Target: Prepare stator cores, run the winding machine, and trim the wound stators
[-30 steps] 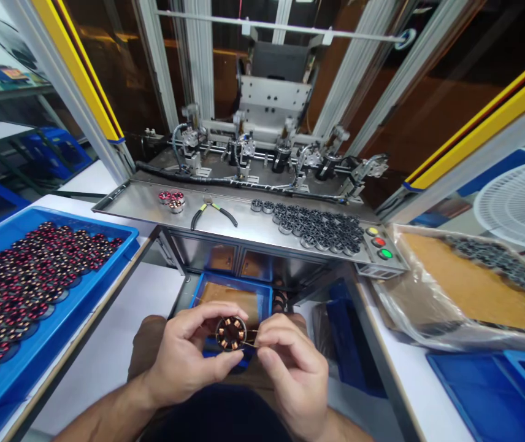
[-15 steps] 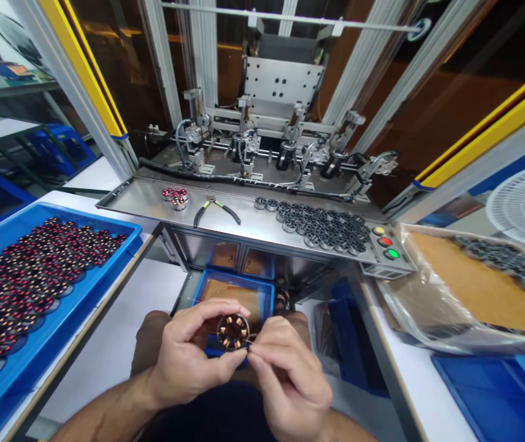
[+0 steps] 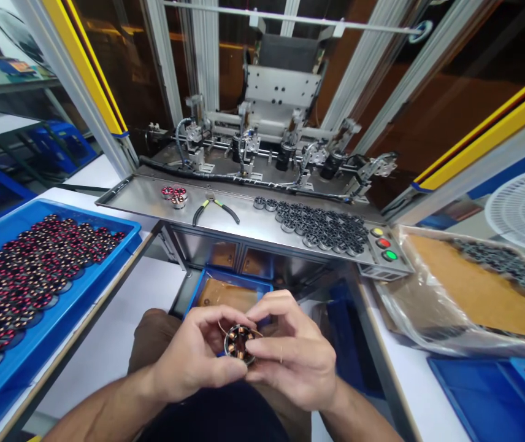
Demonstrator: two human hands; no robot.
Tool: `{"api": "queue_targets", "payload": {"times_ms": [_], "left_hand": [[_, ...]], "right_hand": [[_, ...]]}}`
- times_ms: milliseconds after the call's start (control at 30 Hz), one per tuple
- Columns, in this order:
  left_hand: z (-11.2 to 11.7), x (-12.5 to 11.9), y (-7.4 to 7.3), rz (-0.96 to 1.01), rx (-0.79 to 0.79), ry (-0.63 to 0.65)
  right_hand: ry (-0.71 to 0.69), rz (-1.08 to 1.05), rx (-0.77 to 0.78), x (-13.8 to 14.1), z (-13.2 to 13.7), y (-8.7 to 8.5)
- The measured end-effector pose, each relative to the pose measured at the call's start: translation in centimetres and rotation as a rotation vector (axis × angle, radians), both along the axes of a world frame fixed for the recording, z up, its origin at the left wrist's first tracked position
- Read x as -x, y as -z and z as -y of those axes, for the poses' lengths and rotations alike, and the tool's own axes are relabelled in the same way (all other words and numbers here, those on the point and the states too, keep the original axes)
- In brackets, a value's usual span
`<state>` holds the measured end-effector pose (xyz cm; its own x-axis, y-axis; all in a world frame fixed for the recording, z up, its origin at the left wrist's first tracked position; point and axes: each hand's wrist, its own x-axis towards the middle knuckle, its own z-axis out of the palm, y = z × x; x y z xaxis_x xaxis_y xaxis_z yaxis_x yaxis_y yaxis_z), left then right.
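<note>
- Steel ledge [image 3: 254, 224]: ran along the front of the machine [image 3: 283, 83], bearing pliers [image 3: 210, 197].
- Copper-wound ring [image 3: 239, 353]: sat before the ledge, between both hands.
- Left hand [image 3: 198, 356]: thumb and fingers curled closed around the ring.
- Right hand [image 3: 294, 353]: thumb and fingers nearly together against its opposite side.

Way through mid-shelf, tighter to either side.
Ahead of the right hand [image 3: 297, 359] I have a bare strip of metal shelf [image 3: 257, 224] between the pliers [image 3: 228, 212] and the dark rings [image 3: 322, 228]. Left of the pliers sit the red coils [image 3: 175, 196] (only a sliver of room there). Behind, the black cable [image 3: 226, 177] and clamps [image 3: 249, 147] stand across; a blue tray [image 3: 122, 250] walls off my left.
</note>
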<state>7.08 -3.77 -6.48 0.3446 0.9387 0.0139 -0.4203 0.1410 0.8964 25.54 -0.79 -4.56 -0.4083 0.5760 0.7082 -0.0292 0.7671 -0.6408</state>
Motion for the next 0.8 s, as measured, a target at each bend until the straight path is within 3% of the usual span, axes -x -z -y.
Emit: {"api": "queue_targets", "payload": {"times_ms": [133,267,433,633,800], "left_hand": [[0.0,-0.1,0.1,0.072,0.144,0.093],[0.1,-0.2,0.2,0.172,0.239,0.137],[0.4,-0.7,0.7,0.107,0.026,-0.015],[0.8,-1.2,0.6,-0.05,-0.308,-0.297],[1.1,-1.6,0.6,-0.074,-0.344,-0.425]], "right_hand": [[0.078,0.041,-0.108,0.0,0.5,0.1],[0.269,0.053,-0.303,-0.3,1.8,1.0],[0.49,0.131,-0.411,-0.2,3.2,1.0],[0.535,-0.066,-0.216,2.2,3.9,1.0],[0.542,-0.243,0.119,4.2,4.4,1.3]]}}
